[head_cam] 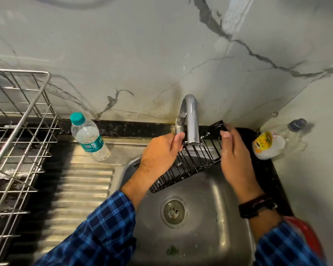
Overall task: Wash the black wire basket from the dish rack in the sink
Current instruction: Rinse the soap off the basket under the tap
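The black wire basket (192,162) is held tilted over the steel sink (210,191), its upper end under the chrome tap spout (191,120). My left hand (160,154) grips the basket's left long edge near the spout. My right hand (230,150) holds its right end, thumb on the top wire. No stream of water is clearly visible. The silver dish rack (17,143) stands at the left.
A water bottle with a teal cap (88,137) stands on the ribbed drainboard (81,189). A white plastic bottle with a yellow label (267,144) lies in the right corner beside a clear bottle (294,127). The drain (173,211) is below the basket.
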